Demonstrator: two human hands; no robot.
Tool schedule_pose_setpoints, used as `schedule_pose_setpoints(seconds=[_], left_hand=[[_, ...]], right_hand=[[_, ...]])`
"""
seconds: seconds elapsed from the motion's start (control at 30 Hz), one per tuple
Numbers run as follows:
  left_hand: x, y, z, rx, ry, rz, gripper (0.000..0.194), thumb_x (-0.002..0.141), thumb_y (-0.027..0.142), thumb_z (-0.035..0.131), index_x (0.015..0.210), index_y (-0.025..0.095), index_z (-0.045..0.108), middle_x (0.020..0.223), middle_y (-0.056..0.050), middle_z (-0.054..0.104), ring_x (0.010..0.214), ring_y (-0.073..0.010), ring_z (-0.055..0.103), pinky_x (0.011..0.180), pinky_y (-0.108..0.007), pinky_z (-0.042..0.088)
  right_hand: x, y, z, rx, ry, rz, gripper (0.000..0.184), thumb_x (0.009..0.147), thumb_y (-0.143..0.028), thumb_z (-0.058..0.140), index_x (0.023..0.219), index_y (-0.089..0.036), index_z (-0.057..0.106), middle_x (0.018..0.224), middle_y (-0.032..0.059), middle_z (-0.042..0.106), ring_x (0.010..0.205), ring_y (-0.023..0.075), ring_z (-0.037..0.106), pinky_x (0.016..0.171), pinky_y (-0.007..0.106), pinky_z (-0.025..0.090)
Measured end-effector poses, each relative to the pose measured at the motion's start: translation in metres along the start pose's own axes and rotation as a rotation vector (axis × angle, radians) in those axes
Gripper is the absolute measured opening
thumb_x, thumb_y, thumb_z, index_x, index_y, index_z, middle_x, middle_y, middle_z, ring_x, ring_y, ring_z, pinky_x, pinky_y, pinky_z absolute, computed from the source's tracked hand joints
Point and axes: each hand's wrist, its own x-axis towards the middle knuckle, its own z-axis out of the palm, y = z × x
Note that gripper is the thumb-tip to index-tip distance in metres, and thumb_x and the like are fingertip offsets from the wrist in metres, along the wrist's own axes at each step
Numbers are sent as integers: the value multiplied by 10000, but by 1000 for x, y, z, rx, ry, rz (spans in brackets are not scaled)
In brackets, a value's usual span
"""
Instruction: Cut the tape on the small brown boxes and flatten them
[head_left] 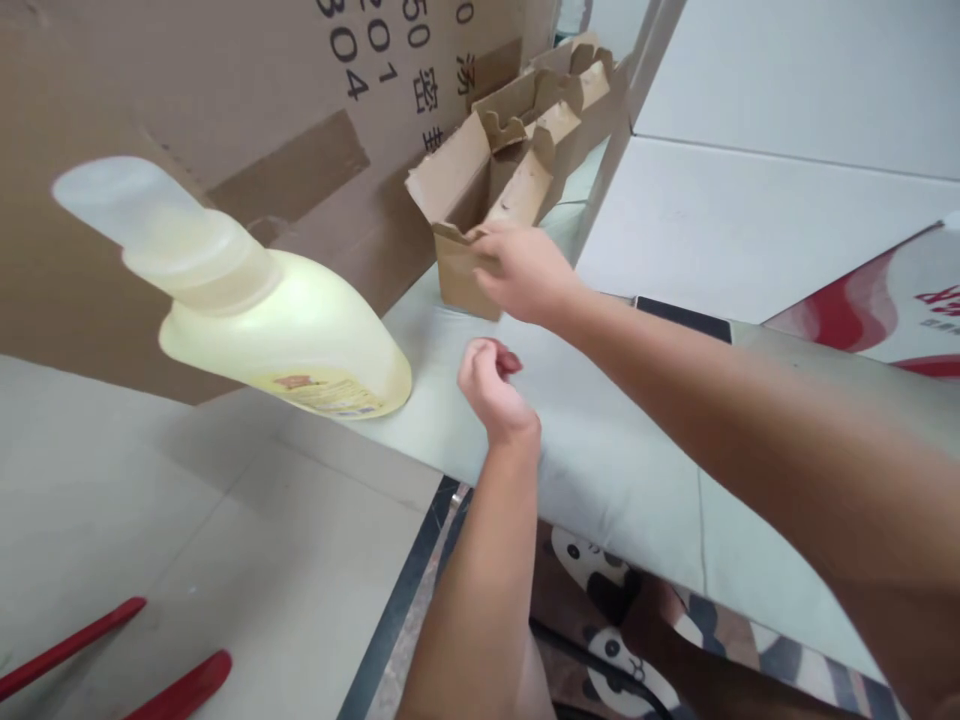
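Beside the near end of a small open cardboard box [459,265] is my right hand [525,270]. Its fingers are bent at the box's top edge and appear to pinch the cardboard there. Torn, upright flaps stand around the box's opening, and its inside is mostly out of sight. My left hand [499,390] hangs lower and nearer to me, over the pale ledge [600,440], with its fingers curled in and nothing visible in them. To its left stands a large pale-yellow bottle [300,320] with a translucent cap.
Behind the bottle rises a big cardboard carton [247,90] with printed characters and tape. More open cardboard boxes [559,120] line up behind the first. A dark flat object [682,320] and a red-and-white box [862,310] lie to the right. Red bars [187,690] show at lower left.
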Motion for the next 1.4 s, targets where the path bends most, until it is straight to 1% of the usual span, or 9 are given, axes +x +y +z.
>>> schedule_pose_setpoints(seconds=[0.2, 0.33, 0.47, 0.67, 0.8, 0.97, 1.1, 1.23, 1.4], left_hand=[[10, 24, -20, 158, 242, 275, 123, 869, 298, 438, 822, 224, 524, 907, -19, 566, 941, -156, 571, 841, -287, 406], [6, 15, -20, 149, -224, 71, 339, 912, 482, 433, 1011, 231, 639, 1197, -72, 660, 1220, -237, 572, 979, -358, 415], [-17, -4, -5, 156, -806, -56, 495, 890, 633, 492, 1056, 221, 711, 1178, -98, 711, 1201, -288, 614, 1038, -413, 430], [-48, -19, 17, 418, -935, 212, 438, 872, 640, 586, 870, 222, 714, 1026, -81, 686, 1052, -271, 633, 986, -409, 477], [-53, -32, 22, 537, -825, 320, 467, 822, 590, 696, 1108, 223, 656, 1012, -62, 647, 976, -229, 630, 905, -370, 507], [-60, -30, 23, 645, -980, 646, 360, 925, 443, 618, 1230, 257, 666, 1187, -88, 623, 1134, -241, 611, 1033, -425, 465], [-58, -23, 24, 803, -1145, 688, 294, 938, 423, 575, 1031, 246, 791, 1297, -98, 612, 1228, -281, 577, 1096, -464, 425], [-45, -21, 25, 751, -935, 457, 285, 866, 400, 616, 974, 219, 808, 1267, -99, 629, 1232, -281, 587, 1122, -436, 419], [-41, -21, 32, 671, -607, 239, 336, 855, 417, 575, 1012, 197, 775, 1230, -94, 685, 1286, -281, 567, 1119, -413, 429]], right_hand=[[-174, 24, -65, 234, 166, -95, 212, 895, -150, 593, 752, -222, 732, 1057, 66, 791, 967, 243, 766, 716, 302, 636], [-291, 23, -106, 232, 100, -63, 286, 883, -71, 581, 839, -309, 734, 914, 43, 809, 870, 239, 790, 638, 285, 653], [-353, 24, -106, 151, 184, 84, 222, 891, -141, 610, 1004, -291, 727, 908, 82, 800, 1221, 323, 673, 768, 360, 655], [-366, 43, -67, 84, 551, 435, 134, 929, -283, 625, 1009, -234, 720, 1347, 147, 638, 781, 192, 718, 583, 320, 570], [-370, 51, -52, 181, 840, 525, 527, 862, -351, 709, 1356, -289, 537, 1370, 129, 580, 929, 211, 683, 772, 387, 602], [-382, 55, -50, 447, 570, 133, 295, 980, -430, 514, 1143, -260, 693, 1154, 110, 722, 1169, 298, 640, 1085, 532, 466], [-387, 60, -41, 597, 696, 338, 365, 983, -497, 492, 1216, -268, 654, 1284, 117, 664, 1216, 298, 609, 1025, 499, 499], [-388, 71, -29, 748, 585, 789, 433, 1012, -544, 391, 1171, -237, 652, 1060, 93, 728, 1029, 262, 672, 930, 464, 533], [-384, 67, -34, 899, 302, 450, 587, 1000, -642, 340, 1293, -245, 658, 1344, 132, 664, 1241, 286, 623, 1062, 480, 489]])
